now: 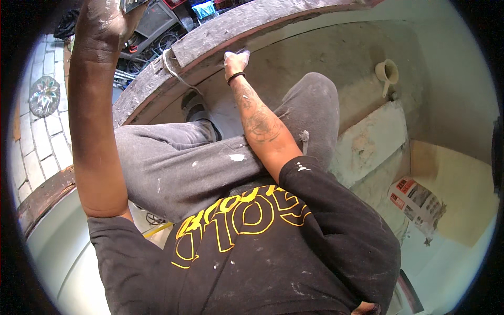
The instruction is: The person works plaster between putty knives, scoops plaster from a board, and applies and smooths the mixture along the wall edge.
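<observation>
My left hand (107,18) is raised at the upper left, dusted pale and cut off by the picture's top edge. A small dark, shiny-edged object (132,4) shows against its thumb side, too little of it visible to name. My right hand (236,62), whitish with dust and with a black band at the wrist, is closed in a fist just below the curved, scuffed rim (226,37) of a hull-like shell. A bit of something dark peeks out at its knuckles; its kind is hidden.
A pale cord (176,73) loops over the rim. To the right are a cream cup-shaped piece with a handle (387,71), a whitish board (373,139) and a torn printed sheet (417,205). Outside lie paving (39,136), a round patterned disc (45,96) and cluttered crates (152,23).
</observation>
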The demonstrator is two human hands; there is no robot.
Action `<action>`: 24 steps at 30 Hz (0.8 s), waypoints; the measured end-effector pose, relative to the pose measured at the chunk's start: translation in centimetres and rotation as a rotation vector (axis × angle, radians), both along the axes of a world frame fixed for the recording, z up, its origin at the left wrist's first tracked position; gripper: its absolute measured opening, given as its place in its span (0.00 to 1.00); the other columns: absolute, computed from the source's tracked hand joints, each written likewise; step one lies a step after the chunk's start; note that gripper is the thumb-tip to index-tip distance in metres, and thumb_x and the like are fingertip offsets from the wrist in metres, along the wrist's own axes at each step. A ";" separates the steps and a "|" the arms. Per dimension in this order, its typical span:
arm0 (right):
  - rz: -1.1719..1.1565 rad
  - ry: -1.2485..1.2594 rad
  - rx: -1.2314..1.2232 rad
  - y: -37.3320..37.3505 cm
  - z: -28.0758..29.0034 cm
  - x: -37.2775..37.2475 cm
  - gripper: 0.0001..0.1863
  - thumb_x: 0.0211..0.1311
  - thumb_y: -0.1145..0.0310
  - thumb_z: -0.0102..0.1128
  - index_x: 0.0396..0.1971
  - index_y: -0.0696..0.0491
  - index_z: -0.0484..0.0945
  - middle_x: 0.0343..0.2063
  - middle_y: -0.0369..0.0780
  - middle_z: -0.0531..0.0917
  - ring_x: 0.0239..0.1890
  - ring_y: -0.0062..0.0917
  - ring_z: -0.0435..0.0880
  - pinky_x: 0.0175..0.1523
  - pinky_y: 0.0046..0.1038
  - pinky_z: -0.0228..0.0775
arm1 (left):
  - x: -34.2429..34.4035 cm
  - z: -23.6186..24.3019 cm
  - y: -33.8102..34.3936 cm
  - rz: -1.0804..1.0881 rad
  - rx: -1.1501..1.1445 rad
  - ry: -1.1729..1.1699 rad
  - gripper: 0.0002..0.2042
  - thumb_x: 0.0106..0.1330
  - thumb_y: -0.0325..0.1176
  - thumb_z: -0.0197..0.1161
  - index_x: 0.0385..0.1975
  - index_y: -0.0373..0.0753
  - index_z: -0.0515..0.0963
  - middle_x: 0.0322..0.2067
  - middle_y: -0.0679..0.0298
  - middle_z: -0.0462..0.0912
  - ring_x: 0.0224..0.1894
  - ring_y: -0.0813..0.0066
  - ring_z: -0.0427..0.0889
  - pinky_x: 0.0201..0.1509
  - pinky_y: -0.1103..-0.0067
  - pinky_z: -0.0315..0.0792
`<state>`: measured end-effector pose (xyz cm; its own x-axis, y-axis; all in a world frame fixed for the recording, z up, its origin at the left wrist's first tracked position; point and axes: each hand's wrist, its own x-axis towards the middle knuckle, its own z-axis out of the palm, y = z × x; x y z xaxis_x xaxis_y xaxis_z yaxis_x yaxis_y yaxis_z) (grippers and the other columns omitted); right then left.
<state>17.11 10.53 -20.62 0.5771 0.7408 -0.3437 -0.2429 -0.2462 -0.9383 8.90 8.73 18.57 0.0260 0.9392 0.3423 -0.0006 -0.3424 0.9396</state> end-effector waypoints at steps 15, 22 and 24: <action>-0.131 0.356 -0.145 -3.9 -2.2 7.3 0.19 0.50 0.78 0.39 0.45 0.53 0.64 0.38 0.38 0.72 0.37 0.26 0.72 0.42 0.31 0.68 | 2.6 -0.6 0.2 0.009 0.161 0.264 0.11 0.55 0.23 0.52 0.38 0.30 0.69 0.37 0.57 0.76 0.38 0.76 0.74 0.43 0.83 0.69; -0.184 0.770 0.111 -0.2 -6.6 7.4 0.12 0.56 0.74 0.39 0.40 0.54 0.67 0.34 0.37 0.73 0.35 0.26 0.71 0.41 0.28 0.65 | 2.5 -1.2 1.1 0.054 0.297 0.419 0.11 0.55 0.23 0.52 0.38 0.30 0.69 0.38 0.57 0.76 0.38 0.76 0.74 0.43 0.83 0.69; -0.054 1.073 0.243 0.8 -8.1 7.4 0.16 0.57 0.58 0.37 0.41 0.47 0.69 0.35 0.32 0.75 0.36 0.24 0.71 0.44 0.24 0.61 | 2.3 -1.4 1.2 0.066 0.340 0.462 0.11 0.54 0.23 0.52 0.38 0.30 0.69 0.38 0.57 0.76 0.39 0.76 0.74 0.43 0.83 0.69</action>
